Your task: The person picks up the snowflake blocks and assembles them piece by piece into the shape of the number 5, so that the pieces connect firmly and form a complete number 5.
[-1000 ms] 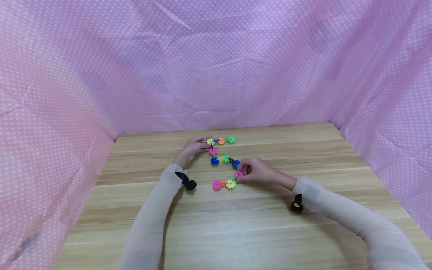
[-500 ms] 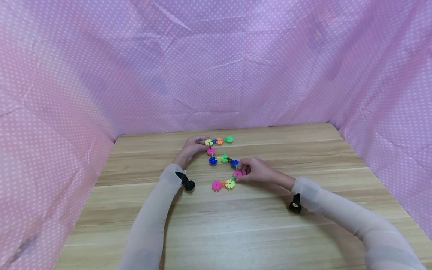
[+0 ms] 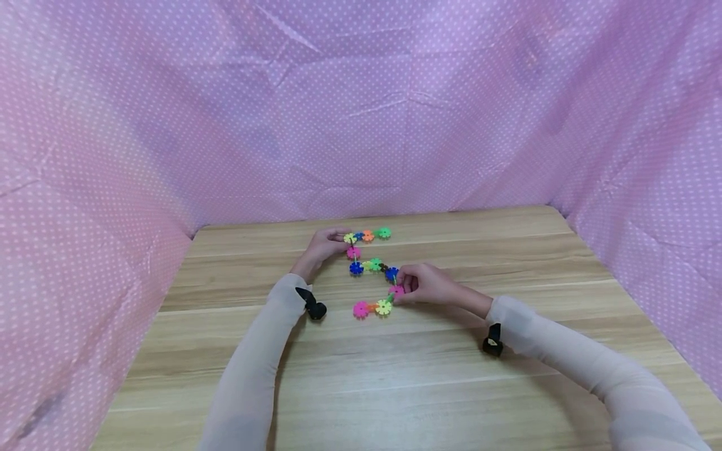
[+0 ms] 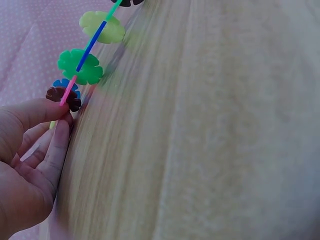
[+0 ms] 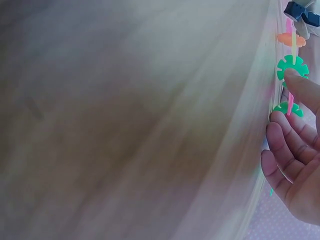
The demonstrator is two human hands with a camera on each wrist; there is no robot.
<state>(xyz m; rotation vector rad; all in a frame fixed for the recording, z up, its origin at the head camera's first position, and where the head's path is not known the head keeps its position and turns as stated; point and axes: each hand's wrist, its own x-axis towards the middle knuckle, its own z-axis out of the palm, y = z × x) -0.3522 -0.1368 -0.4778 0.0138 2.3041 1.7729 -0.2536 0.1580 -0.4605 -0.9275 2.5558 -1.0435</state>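
Observation:
A chain of interlocking plastic snowflake discs [image 3: 375, 264] lies in an S-like zigzag on the wooden table, in pink, yellow, green, blue, orange and brown. At its upper left bend, my left hand [image 3: 324, 245] pinches the chain beside a yellow disc [image 3: 350, 238]. The left wrist view shows thumb and fingertips at a pink disc [image 4: 68, 90] seen edge-on and a brown disc [image 4: 64, 98]. My right hand [image 3: 429, 284] pinches the lower right bend at a pink disc [image 3: 397, 290]. In the right wrist view, the thumb lies over a green disc [image 5: 293, 67], with fingertips below it.
The wooden table [image 3: 361, 388] extends around the chain, nearest at the bottom of the head view. A pink polka-dot cloth [image 3: 361, 113] hangs behind and at both sides. Each sleeve carries a black strap-mounted wrist camera, such as the right one [image 3: 493, 341].
Both hands and the chain have shifted very slightly left since one second ago. Over the last half second they stay almost still, with the same holds.

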